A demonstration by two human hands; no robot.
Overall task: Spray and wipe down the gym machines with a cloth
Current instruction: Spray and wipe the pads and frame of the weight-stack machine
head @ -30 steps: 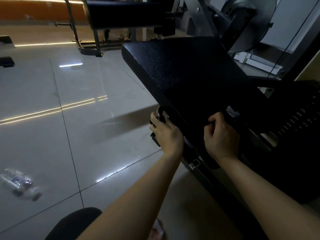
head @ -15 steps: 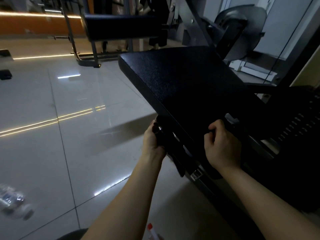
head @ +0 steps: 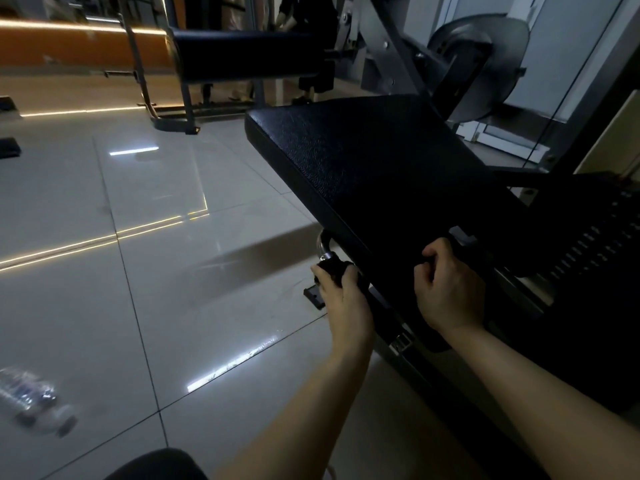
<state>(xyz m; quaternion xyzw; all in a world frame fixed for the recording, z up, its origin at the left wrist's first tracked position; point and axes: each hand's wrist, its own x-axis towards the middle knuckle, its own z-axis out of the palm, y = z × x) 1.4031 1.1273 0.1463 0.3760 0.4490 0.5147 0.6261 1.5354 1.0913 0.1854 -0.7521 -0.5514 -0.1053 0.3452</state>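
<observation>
A gym machine's black textured seat pad [head: 381,161] slopes from the upper middle down to the right. Beside its left edge a chrome handle [head: 323,245] curves out from under the pad. My left hand [head: 343,299] grips a dark cloth [head: 332,268] wrapped round this handle just below the chrome bend. My right hand [head: 450,292] is curled on the near edge of the pad, its fingertips hidden in shadow. No spray bottle shows.
Glossy pale floor tiles [head: 156,271] spread to the left. A plastic water bottle [head: 34,403] lies on them at the lower left. A black roller pad [head: 242,53] and a grey metal disc [head: 485,64] stand behind the seat. My dark knee [head: 156,465] fills the bottom edge.
My left hand has slid the cloth along the handle toward me, which uncovers the chrome bend. My right hand has stayed on the pad's edge.
</observation>
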